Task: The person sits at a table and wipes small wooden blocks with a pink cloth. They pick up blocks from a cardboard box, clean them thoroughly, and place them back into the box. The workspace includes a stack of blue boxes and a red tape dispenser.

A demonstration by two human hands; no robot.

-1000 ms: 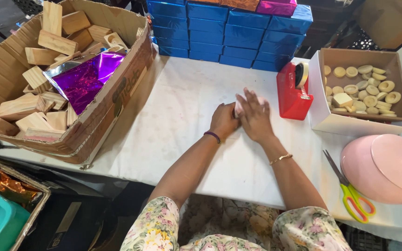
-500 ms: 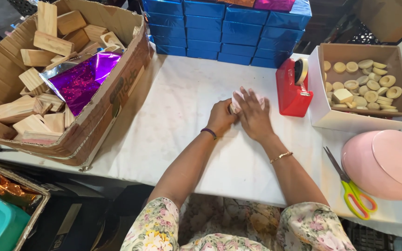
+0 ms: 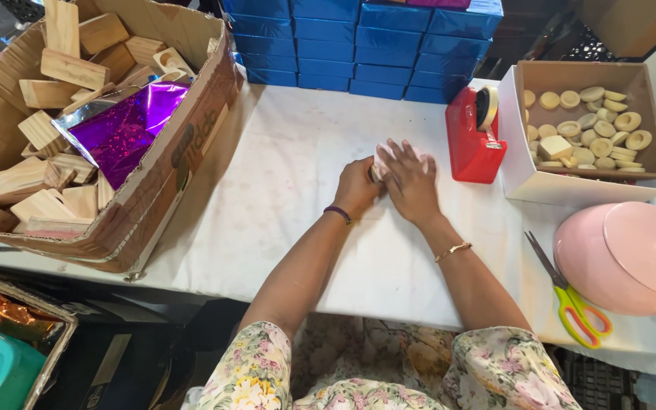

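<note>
Two hands meeting mid-frame, left hand (image 3: 357, 186) & right hand (image 3: 410, 181) clasping small pale wrapped block (image 3: 380, 163), white cloth table (image 3: 282, 182), glossy red tape dispenser (image 3: 474, 137) beside, pose unchanged vs. earlier.

A white table (image 3: 282, 152) fills the middle of the frame. Blue boxes (image 3: 358, 45) are stacked along its far edge at the top. The floor at the lower left looks dark. The light is bright and even.

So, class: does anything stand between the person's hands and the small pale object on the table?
Nothing visible does. The left hand and right hand already press around the pale object. The tape dispenser stands apart, to the right.
</note>
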